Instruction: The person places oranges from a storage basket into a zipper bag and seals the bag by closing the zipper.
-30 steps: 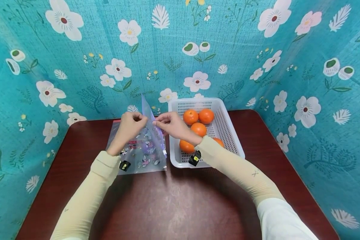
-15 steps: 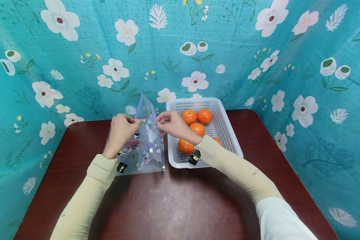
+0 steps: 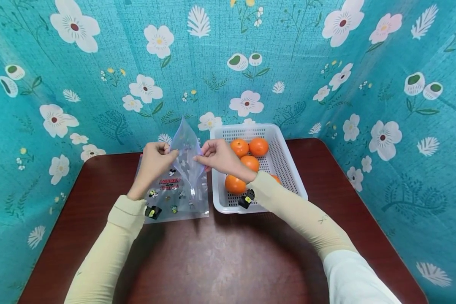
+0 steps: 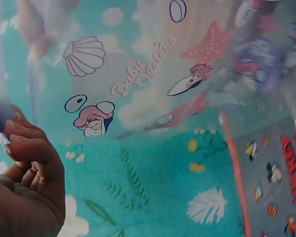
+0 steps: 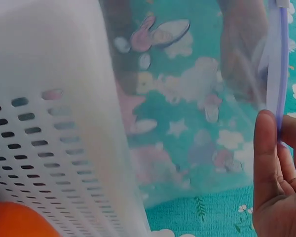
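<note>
A clear zip bag (image 3: 185,143) with a purple zip edge and cartoon prints stands up between both hands, its mouth spread apart. My left hand (image 3: 156,160) pinches the left side of the mouth. Thumb and fingers of my right hand (image 3: 225,158) pinch the right side, at the purple strip. In the left wrist view, pink shell and starfish prints show on the bag (image 4: 148,84). Through the film in the right wrist view, the left hand shows faintly. Beneath it lies a second clear bag (image 3: 188,209), flat on the table, with red lettering.
To the right of the bags stands a white perforated basket (image 3: 294,173) holding several oranges (image 3: 259,147). My right forearm crosses its near left part. Dark red tabletop (image 3: 220,253) lies in front; a teal floral cloth (image 3: 213,55) hangs behind and at the sides.
The bag's mouth has gone from nearly closed to spread wide. My left hand has moved slightly left, away from the right hand, which stays about where it was.
</note>
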`<state>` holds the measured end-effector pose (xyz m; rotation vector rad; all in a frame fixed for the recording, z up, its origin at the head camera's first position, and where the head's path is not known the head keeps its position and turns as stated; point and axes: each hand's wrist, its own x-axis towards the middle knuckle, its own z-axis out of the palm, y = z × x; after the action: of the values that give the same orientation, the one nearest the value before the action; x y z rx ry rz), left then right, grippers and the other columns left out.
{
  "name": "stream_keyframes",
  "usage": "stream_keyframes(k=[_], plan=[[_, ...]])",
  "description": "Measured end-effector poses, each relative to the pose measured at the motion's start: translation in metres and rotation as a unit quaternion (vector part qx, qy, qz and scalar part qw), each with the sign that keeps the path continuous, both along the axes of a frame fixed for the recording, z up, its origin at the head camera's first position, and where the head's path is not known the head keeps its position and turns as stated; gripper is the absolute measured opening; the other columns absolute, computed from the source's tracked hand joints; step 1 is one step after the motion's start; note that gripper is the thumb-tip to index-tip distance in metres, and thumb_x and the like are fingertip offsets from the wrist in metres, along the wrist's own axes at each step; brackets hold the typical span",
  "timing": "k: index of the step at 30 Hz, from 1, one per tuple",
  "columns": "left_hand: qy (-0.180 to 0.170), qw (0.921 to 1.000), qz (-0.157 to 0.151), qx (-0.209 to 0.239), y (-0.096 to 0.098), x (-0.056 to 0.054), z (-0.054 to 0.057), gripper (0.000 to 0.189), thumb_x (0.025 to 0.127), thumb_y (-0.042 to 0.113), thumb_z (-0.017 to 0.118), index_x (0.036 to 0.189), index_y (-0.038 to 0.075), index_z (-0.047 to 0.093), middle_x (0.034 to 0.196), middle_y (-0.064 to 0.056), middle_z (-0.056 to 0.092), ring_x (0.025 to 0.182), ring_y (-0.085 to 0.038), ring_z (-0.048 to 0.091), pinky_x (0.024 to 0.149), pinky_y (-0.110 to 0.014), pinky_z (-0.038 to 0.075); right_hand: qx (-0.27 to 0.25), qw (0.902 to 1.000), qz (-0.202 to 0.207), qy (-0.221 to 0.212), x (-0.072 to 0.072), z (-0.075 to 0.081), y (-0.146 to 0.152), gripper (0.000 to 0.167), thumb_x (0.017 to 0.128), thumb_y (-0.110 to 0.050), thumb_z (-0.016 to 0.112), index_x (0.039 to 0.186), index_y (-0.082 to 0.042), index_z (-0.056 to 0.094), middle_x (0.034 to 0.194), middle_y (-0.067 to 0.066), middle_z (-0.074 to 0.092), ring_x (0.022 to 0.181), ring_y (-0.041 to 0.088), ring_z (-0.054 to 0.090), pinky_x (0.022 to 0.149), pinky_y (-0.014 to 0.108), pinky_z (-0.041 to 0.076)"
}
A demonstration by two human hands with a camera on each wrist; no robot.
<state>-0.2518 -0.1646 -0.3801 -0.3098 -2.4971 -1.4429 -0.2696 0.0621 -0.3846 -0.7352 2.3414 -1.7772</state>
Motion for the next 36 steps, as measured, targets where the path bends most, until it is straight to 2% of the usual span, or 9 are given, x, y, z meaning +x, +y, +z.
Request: stream_keyframes(k=[3, 7, 12, 16, 20, 24, 26, 30, 36], plan=[[0.003, 0.9999, 0.008, 0.010, -0.008, 0.000, 0.007, 0.035, 0.089, 0.008, 0.063, 0.064, 0.009, 0.039, 0.052, 0.007, 0.026, 0.045, -0.009, 0.027, 0.044, -0.028, 0.030, -0.002, 0.9999, -0.007, -0.009, -0.003, 0.000, 0.006, 0.012, 0.088, 0.001, 0.072, 0.081, 0.000, 0.062, 0.068, 0.018, 0.067, 0.053, 0.019, 0.068, 0.060, 0.049, 0.060], [0.011, 0.9992, 0.037, 0.005, -0.018, 0.000, 0.015, 0.030, 0.086, 0.007, 0.061, 0.064, 0.008, 0.040, 0.051, 0.007, 0.024, 0.045, -0.009, 0.024, 0.047, -0.029, 0.031, 0.018, 0.9997, -0.010, -0.016, -0.006, -0.001, 0.010, 0.011, 0.087, 0.004, 0.069, 0.083, -0.001, 0.060, 0.068, 0.014, 0.066, 0.055, 0.017, 0.068, 0.058, 0.038, 0.061], [0.007, 0.9983, 0.057, -0.011, -0.030, -0.001, 0.022, 0.024, 0.085, 0.008, 0.059, 0.066, 0.008, 0.044, 0.049, 0.008, 0.025, 0.046, -0.009, 0.022, 0.047, -0.031, 0.028, 0.057, 0.9980, 0.000, -0.026, -0.006, -0.001, 0.014, 0.009, 0.087, 0.006, 0.068, 0.087, 0.001, 0.060, 0.065, 0.009, 0.065, 0.055, 0.019, 0.068, 0.057, 0.036, 0.060], [0.010, 0.9966, 0.081, -0.015, -0.039, -0.001, 0.028, 0.021, 0.085, 0.009, 0.060, 0.068, 0.008, 0.046, 0.048, 0.009, 0.026, 0.044, -0.008, 0.021, 0.044, -0.030, 0.027, 0.097, 0.9940, 0.005, -0.050, -0.006, -0.003, 0.019, 0.008, 0.088, 0.003, 0.066, 0.096, 0.002, 0.062, 0.072, 0.018, 0.068, 0.056, 0.017, 0.068, 0.059, 0.035, 0.060], [0.038, 0.9920, 0.117, -0.027, -0.045, -0.001, 0.035, 0.019, 0.082, 0.008, 0.060, 0.068, 0.008, 0.048, 0.046, 0.007, 0.029, 0.041, -0.008, 0.025, 0.042, -0.029, 0.026, 0.111, 0.9914, 0.007, -0.069, -0.009, -0.004, 0.024, 0.011, 0.091, 0.001, 0.064, 0.101, 0.004, 0.065, 0.084, 0.029, 0.069, 0.058, 0.017, 0.068, 0.063, 0.037, 0.061], [0.082, 0.9867, 0.137, -0.030, -0.043, 0.000, 0.040, 0.016, 0.082, 0.008, 0.060, 0.069, 0.008, 0.051, 0.047, 0.001, 0.039, 0.040, -0.011, 0.034, 0.044, -0.029, 0.029, 0.120, 0.9904, 0.009, -0.069, -0.010, -0.002, 0.027, 0.009, 0.092, -0.001, 0.063, 0.099, 0.002, 0.068, 0.084, 0.028, 0.069, 0.060, 0.018, 0.068, 0.063, 0.036, 0.061], [0.095, 0.9874, 0.124, -0.025, -0.039, 0.002, 0.039, 0.015, 0.084, 0.008, 0.060, 0.071, 0.008, 0.053, 0.049, -0.003, 0.043, 0.041, -0.012, 0.036, 0.044, -0.029, 0.030, 0.124, 0.9901, 0.014, -0.064, -0.010, 0.000, 0.027, 0.009, 0.093, -0.002, 0.063, 0.097, 0.002, 0.069, 0.082, 0.024, 0.070, 0.061, 0.018, 0.068, 0.063, 0.034, 0.061], [0.104, 0.9917, 0.073, -0.019, -0.031, 0.005, 0.036, 0.016, 0.087, 0.008, 0.063, 0.072, 0.007, 0.056, 0.053, -0.007, 0.048, 0.041, -0.011, 0.036, 0.045, -0.027, 0.033, 0.141, 0.9887, 0.029, -0.040, -0.006, 0.003, 0.025, 0.016, 0.097, -0.010, 0.065, 0.091, 0.001, 0.075, 0.080, 0.019, 0.072, 0.062, 0.019, 0.069, 0.064, 0.035, 0.061], [0.118, 0.9922, 0.020, -0.037, -0.020, 0.004, 0.030, 0.030, 0.090, 0.005, 0.061, 0.060, 0.006, 0.052, 0.050, -0.006, 0.041, 0.042, -0.009, 0.032, 0.045, -0.026, 0.029, 0.154, 0.9872, 0.040, -0.012, -0.002, 0.004, 0.023, 0.026, 0.101, -0.021, 0.063, 0.086, -0.004, 0.077, 0.072, 0.009, 0.071, 0.061, 0.020, 0.068, 0.065, 0.041, 0.061]])
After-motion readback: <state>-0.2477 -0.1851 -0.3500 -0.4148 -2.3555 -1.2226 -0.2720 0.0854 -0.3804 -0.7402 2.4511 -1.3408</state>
